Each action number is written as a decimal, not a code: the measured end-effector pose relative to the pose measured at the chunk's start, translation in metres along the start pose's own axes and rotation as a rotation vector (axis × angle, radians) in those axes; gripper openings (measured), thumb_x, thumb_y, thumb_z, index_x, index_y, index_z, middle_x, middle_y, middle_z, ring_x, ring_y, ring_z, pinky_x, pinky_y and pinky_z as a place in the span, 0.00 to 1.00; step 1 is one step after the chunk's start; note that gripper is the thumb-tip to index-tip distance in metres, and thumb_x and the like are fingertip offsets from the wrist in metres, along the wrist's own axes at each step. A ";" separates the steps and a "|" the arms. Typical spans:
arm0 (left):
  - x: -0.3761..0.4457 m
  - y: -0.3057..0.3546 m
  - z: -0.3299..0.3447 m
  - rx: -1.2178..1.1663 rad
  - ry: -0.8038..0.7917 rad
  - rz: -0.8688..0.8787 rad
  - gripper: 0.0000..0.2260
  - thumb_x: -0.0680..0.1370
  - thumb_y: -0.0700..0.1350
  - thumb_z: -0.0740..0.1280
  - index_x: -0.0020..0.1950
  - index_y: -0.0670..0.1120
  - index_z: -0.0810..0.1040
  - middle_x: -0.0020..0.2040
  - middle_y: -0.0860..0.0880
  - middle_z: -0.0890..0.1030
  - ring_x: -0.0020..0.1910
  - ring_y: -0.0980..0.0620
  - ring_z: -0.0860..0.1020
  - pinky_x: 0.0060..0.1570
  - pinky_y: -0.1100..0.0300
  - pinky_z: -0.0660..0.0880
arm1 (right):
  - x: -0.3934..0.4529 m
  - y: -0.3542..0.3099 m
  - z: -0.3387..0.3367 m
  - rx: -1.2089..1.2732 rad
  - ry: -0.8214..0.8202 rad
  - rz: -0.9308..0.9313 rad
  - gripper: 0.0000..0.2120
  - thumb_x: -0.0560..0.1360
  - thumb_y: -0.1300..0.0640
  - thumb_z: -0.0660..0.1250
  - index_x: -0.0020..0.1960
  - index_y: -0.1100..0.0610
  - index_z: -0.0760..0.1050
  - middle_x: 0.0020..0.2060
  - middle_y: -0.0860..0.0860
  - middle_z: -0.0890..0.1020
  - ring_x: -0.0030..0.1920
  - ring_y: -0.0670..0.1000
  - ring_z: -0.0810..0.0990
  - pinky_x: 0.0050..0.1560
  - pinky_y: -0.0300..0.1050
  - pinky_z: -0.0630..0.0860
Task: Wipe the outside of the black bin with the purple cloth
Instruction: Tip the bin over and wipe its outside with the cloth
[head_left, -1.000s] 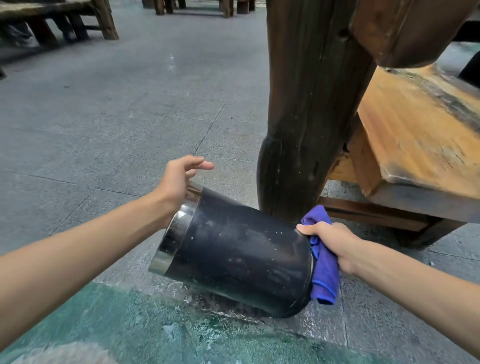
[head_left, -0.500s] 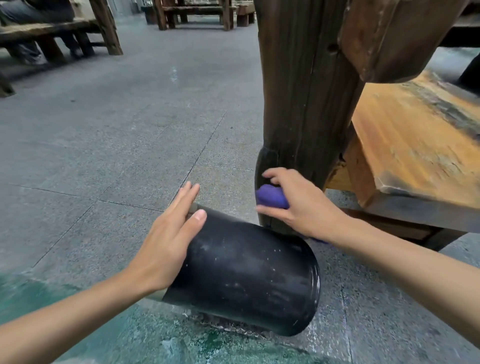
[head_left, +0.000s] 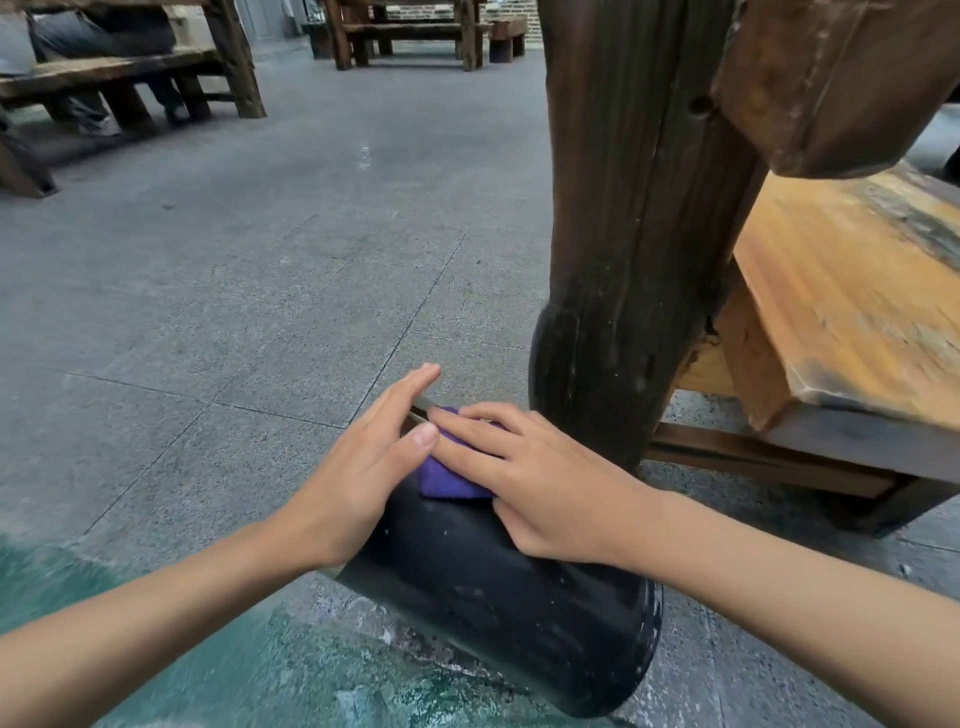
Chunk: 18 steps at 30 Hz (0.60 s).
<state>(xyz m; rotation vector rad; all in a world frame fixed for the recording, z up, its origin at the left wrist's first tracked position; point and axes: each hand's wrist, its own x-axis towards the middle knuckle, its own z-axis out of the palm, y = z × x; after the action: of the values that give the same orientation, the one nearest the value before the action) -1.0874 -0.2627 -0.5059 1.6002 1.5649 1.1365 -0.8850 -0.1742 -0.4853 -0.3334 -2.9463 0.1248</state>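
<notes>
The black bin (head_left: 498, 597) lies tipped on its side on the paved floor (head_left: 260, 312), directly under both hands, its base end nearest the camera and its mouth end away, beyond the fingertips. Its long axis runs from lower right, near the wrists, up and leftward past the fingers, so the open end points away and slightly left. The right hand (head_left: 540, 483) lies flat with fairly straight fingers, pressing the purple cloth (head_left: 447, 480) onto the upper side of the bin; the cloth sits bunched beneath the fingers. The left hand (head_left: 363, 467) is also flat and extended, steadying the bin's wall just left of the cloth, thumb touching the right hand's fingertips. The likely trouble is rolling: a round body on hard paving, held only by flat palms, could turn away under a sideways wipe or knock the dark wooden post (head_left: 623, 260) just right of the right hand. The wadded cloth may also slip out from under unclenched fingers
</notes>
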 end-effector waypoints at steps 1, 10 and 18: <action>0.002 0.001 0.000 0.003 0.003 -0.021 0.34 0.77 0.69 0.58 0.80 0.55 0.63 0.76 0.49 0.72 0.78 0.52 0.66 0.78 0.40 0.60 | -0.005 0.002 0.002 -0.022 -0.016 0.013 0.35 0.75 0.62 0.58 0.81 0.53 0.56 0.81 0.50 0.61 0.76 0.57 0.64 0.69 0.55 0.69; 0.021 0.012 -0.004 0.109 0.015 -0.064 0.30 0.76 0.67 0.52 0.71 0.55 0.75 0.73 0.64 0.70 0.77 0.69 0.59 0.80 0.50 0.56 | -0.079 0.032 0.012 -0.024 -0.070 0.166 0.33 0.75 0.64 0.62 0.79 0.50 0.63 0.78 0.45 0.67 0.68 0.57 0.74 0.61 0.55 0.76; 0.028 0.025 0.001 0.105 -0.028 -0.113 0.30 0.78 0.67 0.49 0.76 0.58 0.70 0.69 0.76 0.62 0.76 0.71 0.57 0.81 0.49 0.54 | -0.143 0.048 0.019 0.123 -0.105 0.356 0.34 0.71 0.67 0.65 0.74 0.47 0.72 0.71 0.42 0.75 0.66 0.50 0.77 0.65 0.50 0.76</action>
<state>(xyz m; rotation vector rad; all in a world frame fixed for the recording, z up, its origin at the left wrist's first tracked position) -1.0772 -0.2380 -0.4799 1.5662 1.6986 0.9817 -0.7410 -0.1615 -0.5323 -0.8529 -2.9309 0.3775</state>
